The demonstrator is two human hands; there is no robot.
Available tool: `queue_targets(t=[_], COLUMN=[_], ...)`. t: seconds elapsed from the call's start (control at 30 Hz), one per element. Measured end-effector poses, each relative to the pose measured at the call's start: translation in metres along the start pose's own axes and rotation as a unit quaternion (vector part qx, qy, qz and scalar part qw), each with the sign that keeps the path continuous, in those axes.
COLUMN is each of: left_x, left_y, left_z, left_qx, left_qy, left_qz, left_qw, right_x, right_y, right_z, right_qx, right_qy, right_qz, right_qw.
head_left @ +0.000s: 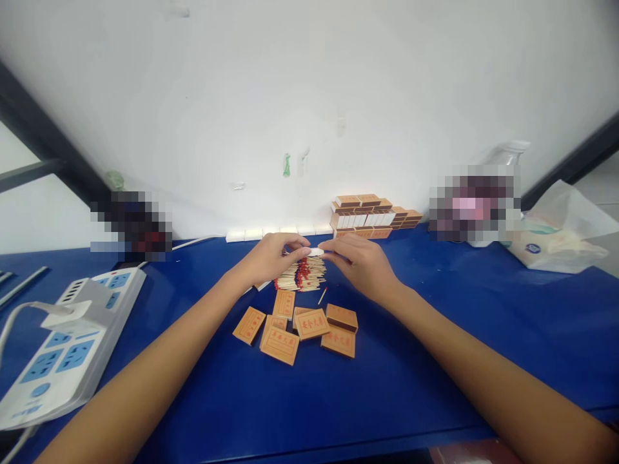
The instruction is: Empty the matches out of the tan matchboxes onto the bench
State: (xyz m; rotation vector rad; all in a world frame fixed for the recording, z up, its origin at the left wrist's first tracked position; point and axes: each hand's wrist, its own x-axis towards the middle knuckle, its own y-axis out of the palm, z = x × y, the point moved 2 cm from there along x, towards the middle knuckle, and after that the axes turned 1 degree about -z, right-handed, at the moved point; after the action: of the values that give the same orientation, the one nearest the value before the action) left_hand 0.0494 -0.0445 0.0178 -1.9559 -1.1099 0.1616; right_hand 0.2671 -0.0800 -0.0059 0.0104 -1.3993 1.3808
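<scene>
Blue tabletop (382, 393) holds matchboxes (312, 324), contents hidden; left fingers (293, 239) and right fingers (334, 247) grasp something white (316, 252).

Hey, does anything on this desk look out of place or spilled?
Mildly: one stray match lies apart, on the near side of the heap of loose matches. The nearer matchboxes lie at mixed angles, some overlapping, unlike the orderly stack of boxes by the wall.
</scene>
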Motion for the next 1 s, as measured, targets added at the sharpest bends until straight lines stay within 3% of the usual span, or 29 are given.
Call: queue_targets(t=[0.2, 0.37, 0.47, 0.67, 1.0], left_x=[0.001, 0.002, 0.003, 0.003, 0.003], left_y=[0.0, -0.003, -0.005, -0.005, -0.005], left_z=[0.003, 0.005, 0.006, 0.007, 0.008], left_qx=[-0.021, -0.031, -0.025, -0.024, -0.023], left_qy=[-0.014, -0.03, -0.038, -0.044, -0.052], left_qz=[-0.015, -0.058, -0.079, -0.095, -0.1], left_qw=[1.0, 0.997, 0.996, 0.994, 0.993], right_x=[0.0, 0.0, 0.001, -0.001, -0.001], right_y=[0.001, 0.002, 0.001, 0.005, 0.007], right_z=[-0.001, -0.007, -0.01, -0.009, -0.009], right_qx=[0.011, 0.019, 0.02, 0.027, 0.066], right_qy=[-0.002, 0.043, 0.028, 0.011, 0.035], right_qz=[-0.001, 0.008, 0.018, 0.079, 0.084], right_qw=[1.0, 0.999, 0.999, 0.996, 0.994])
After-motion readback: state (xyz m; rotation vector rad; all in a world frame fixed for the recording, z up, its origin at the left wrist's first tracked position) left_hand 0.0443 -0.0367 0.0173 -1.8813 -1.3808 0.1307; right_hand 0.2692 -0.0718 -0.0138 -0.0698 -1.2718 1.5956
